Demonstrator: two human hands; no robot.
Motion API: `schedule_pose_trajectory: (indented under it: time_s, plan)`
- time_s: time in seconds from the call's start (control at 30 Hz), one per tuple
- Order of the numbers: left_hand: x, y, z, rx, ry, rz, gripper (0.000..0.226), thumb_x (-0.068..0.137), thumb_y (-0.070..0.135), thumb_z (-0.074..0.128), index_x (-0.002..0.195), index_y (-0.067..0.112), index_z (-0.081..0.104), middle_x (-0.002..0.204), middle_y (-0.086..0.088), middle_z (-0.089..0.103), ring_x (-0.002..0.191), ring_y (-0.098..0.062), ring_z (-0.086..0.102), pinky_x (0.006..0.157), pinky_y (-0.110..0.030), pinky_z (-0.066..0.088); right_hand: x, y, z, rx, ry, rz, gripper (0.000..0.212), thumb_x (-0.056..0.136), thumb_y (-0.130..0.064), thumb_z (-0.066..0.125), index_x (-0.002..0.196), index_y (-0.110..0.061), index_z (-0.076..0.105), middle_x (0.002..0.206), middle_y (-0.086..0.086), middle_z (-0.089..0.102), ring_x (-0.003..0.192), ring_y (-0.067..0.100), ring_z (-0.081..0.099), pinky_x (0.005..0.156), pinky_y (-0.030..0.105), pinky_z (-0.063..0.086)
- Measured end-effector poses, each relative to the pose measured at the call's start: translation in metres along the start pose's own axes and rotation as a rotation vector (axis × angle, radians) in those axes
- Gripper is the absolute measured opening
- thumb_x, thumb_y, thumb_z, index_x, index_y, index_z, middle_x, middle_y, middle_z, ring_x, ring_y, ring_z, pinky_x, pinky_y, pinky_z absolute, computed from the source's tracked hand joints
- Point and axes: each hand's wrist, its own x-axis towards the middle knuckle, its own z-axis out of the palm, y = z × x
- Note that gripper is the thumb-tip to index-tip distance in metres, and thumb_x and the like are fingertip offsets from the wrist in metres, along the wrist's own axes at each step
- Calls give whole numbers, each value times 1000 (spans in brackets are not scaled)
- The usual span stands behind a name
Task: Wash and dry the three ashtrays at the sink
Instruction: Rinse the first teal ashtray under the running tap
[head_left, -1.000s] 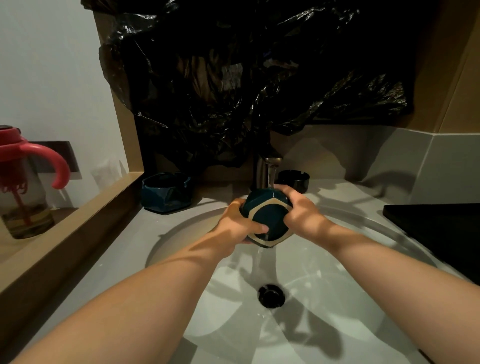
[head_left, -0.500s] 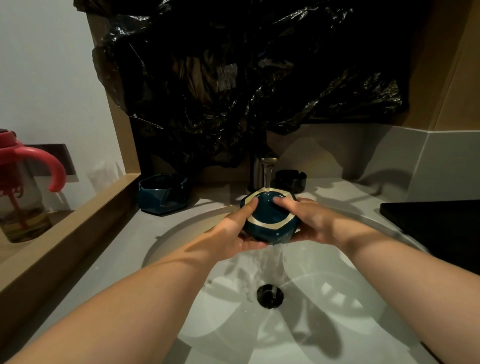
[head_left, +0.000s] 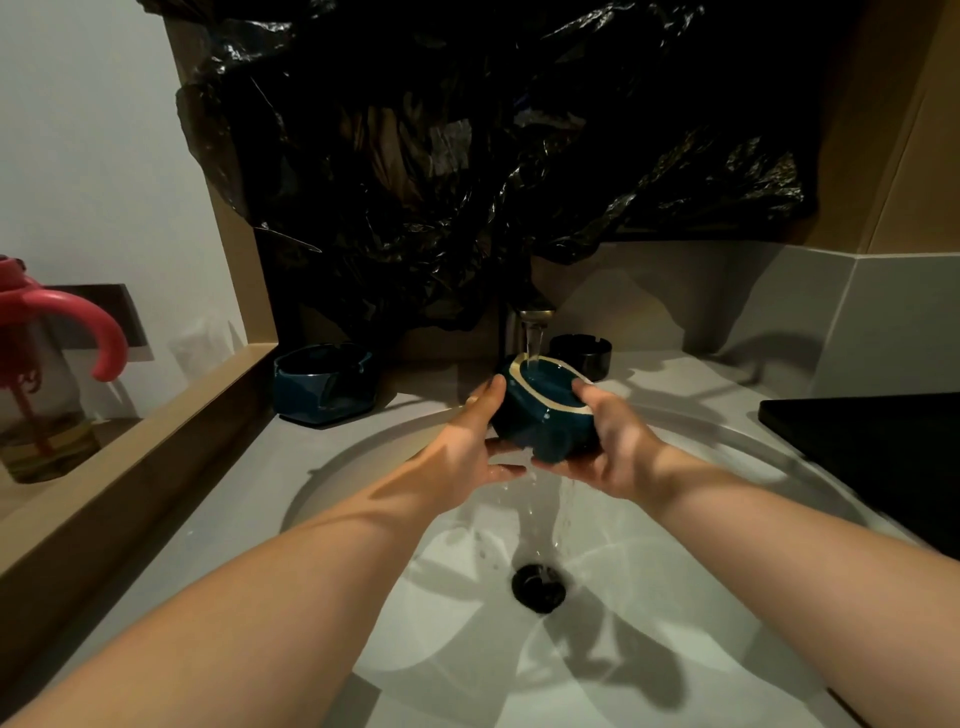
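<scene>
A dark teal ashtray (head_left: 543, 415) with a cream rim is held over the white sink basin (head_left: 675, 597), tilted with its opening up under the running tap (head_left: 535, 317). My left hand (head_left: 467, 441) cups its left side and my right hand (head_left: 615, 447) grips its right side and bottom. Water pours into it and drips down toward the drain (head_left: 538, 586). A second teal ashtray (head_left: 324, 384) sits on the counter at the back left. A small black ashtray (head_left: 582, 353) stands behind the tap on the right.
Crumpled black plastic (head_left: 467, 156) covers the wall above the tap. A wooden ledge (head_left: 130, 457) runs along the left, with a clear bottle with a red handle (head_left: 47, 364) beyond it. A black slab (head_left: 872, 447) lies at the right of the counter.
The teal ashtray has been turned from facing me to opening upward under the stream. Both hands shifted from gripping its rim to cupping its sides and bottom.
</scene>
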Motion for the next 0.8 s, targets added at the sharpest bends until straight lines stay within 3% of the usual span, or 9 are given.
schedule_pose_trajectory:
  time_s: [0.07,0.17,0.3,0.43,0.53,0.63,0.8]
  plan:
    - [1,-1,0,5,15,5,52,96,52,43,143,30,39,144,-4,47,116,-28,56,83,-47,50,2,-2,2,-85,39,-102,33,94,-39,53,117,-16,53,105,14,63,93,32,62,61,42,56]
    - [2,0,0,-43,43,-30,52,96,54,42,138,24,44,136,-10,53,111,-30,59,82,-46,50,4,-5,0,-413,89,-351,25,92,-37,57,112,-21,55,111,9,65,97,26,62,73,41,57]
    - [2,-1,-4,-81,50,-37,45,95,45,50,136,26,44,134,-12,55,117,-35,56,96,-59,46,0,-9,-6,-702,-25,-562,21,90,-31,62,108,-25,54,100,-1,65,92,18,63,82,38,55]
    - [-1,1,-1,-1,43,-32,36,97,39,50,131,25,50,128,-11,61,116,-33,58,92,-58,50,-3,-14,-8,-775,-130,-535,21,85,-28,68,104,-25,59,95,-3,69,87,14,66,75,27,55]
    - [-2,2,-1,85,55,-56,36,94,43,54,125,26,56,122,-9,66,112,-31,62,89,-53,53,-2,-17,-10,-760,-163,-463,19,84,-31,69,101,-26,63,100,3,71,92,21,68,84,36,56]
    - [-3,3,1,147,99,-59,38,92,51,54,119,24,58,115,-7,68,106,-29,65,82,-50,57,-1,-15,-10,-695,-153,-411,30,86,-35,66,111,-20,62,102,5,71,96,23,67,87,41,55]
    - [-8,6,4,70,195,-139,41,92,58,46,110,23,58,101,-7,67,84,-27,66,55,-37,56,0,-25,-9,-427,-169,-252,34,91,-46,53,111,-21,64,113,5,66,106,23,61,90,41,52]
